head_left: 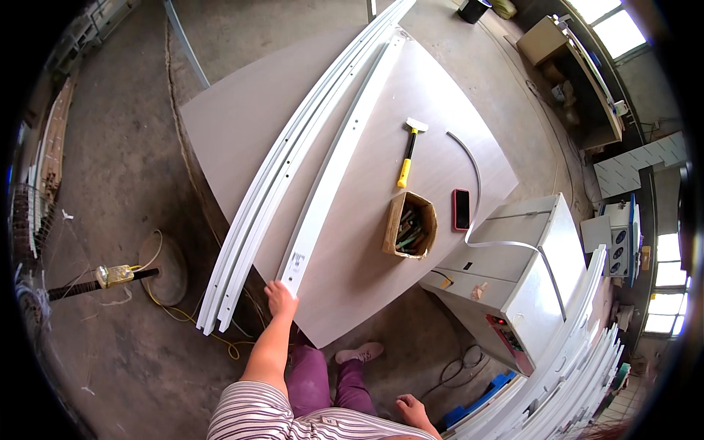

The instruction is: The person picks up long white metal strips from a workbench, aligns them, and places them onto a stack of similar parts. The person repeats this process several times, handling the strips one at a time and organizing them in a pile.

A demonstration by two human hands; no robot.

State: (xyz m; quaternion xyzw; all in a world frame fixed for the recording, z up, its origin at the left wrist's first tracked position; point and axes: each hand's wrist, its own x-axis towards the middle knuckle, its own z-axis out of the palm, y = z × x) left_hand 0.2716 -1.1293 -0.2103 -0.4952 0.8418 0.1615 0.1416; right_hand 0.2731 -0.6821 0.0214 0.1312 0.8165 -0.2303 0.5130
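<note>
My left hand (281,299) is closed around the near end of a white slotted profile bar (323,183), which lies lengthwise on the grey-brown table board (440,88). Small holes and a patch of printing mark the bar. To its left, several long white profiles (271,180) lie side by side, their near ends sticking out past the board. My right hand (414,411) hangs low by my side, fingers curled in, with nothing seen in it. Right of the bar are a scraper (411,154) with a yellow and black handle and a cardboard box (396,224) of small pieces.
A phone (460,210) in a red case lies near a curved thin strip (477,176). A white cabinet (506,257) stands against the board's right side, with stacked white profiles (579,374) beyond it. Left on the floor are a round-based stand (167,271) and yellow cable (176,312).
</note>
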